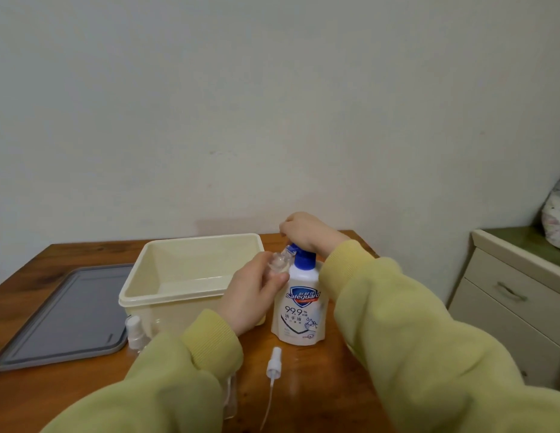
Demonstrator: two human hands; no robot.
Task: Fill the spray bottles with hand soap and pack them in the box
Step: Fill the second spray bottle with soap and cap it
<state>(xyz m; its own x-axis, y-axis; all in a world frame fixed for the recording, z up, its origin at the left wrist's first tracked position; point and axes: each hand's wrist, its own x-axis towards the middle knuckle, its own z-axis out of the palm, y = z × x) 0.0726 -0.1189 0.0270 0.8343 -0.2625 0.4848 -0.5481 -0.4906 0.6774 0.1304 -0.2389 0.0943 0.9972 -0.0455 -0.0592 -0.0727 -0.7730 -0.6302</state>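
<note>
My left hand (250, 295) grips small clear plastic spray bottle (279, 263) at spout; right hand (303, 229) curled over blue pump (304, 261) of white plastic soap bottle (299, 310).

We see soft, even, rather dim indoor light with a greenish cast; its source seems to lie overhead, though we cannot be sure. Shadows are faint: a pale one lies on the wall (228, 225) behind the box (191, 303). The label of the hand soap bottle (299, 310) reads sharp, while the clear spray bottle (279, 261) in the left hand (250, 296) blurs. The sleeves (413, 339) at the lower edge are soft, and the cabinet (507, 295) leans with wide-angle distortion.
</note>
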